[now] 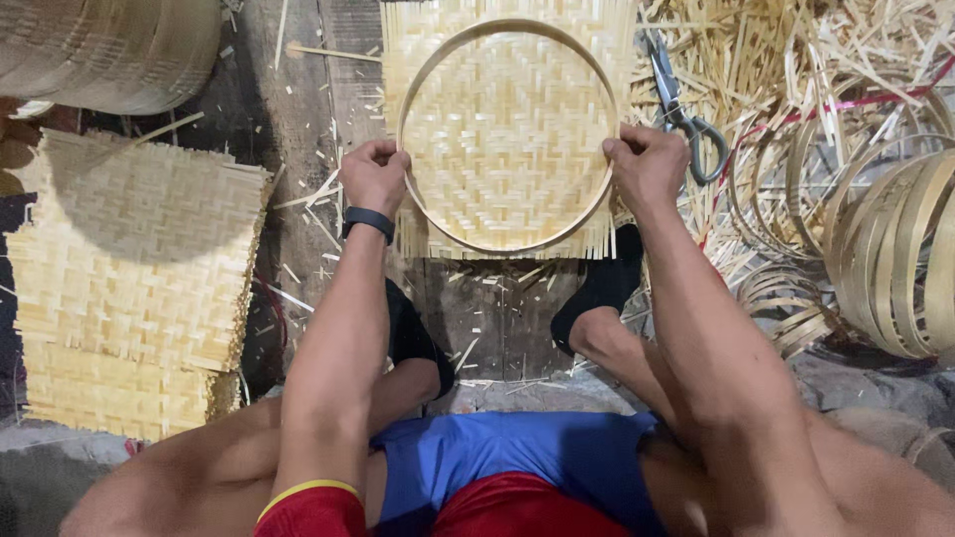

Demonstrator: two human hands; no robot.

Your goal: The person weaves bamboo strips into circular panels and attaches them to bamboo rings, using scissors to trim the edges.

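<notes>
- I see my left hand (pixel 373 177) closed on the left edge of a round bamboo hoop (pixel 428 70), fingers curled over the rim.
- My right hand (pixel 647 167) is closed on the hoop's right edge, directly across from the left, knuckles up.
- The hoop lies flat on a square woven bamboo mat (pixel 507 129), which sits on the dark wooden floor (pixel 298 109) straight ahead of me, between my two hands; the mat's loose strip ends stick out past the hoop at the corners and along the near edge.
- A black band (pixel 368 221) wraps my left wrist.
- My feet, in black socks (pixel 602 288), rest on the floor just below the mat's near edge, one on each side.
- Grey-handled scissors (pixel 686 114) lie just beside my right hand, on a heap of bamboo offcuts (pixel 796 50).
- To the right, near the scissors, is a cluster of coiled bamboo hoops (pixel 885 249), some standing on edge.
- To my left, well apart from the mat I am holding, is a stack of woven mats (pixel 129 288).
- Above that stack, at the top left corner, I can see the side of a stack of finished round trays (pixel 109 50), partly cut off by the frame.
- Short bamboo slivers are scattered over the floor between the stack and my mat.
</notes>
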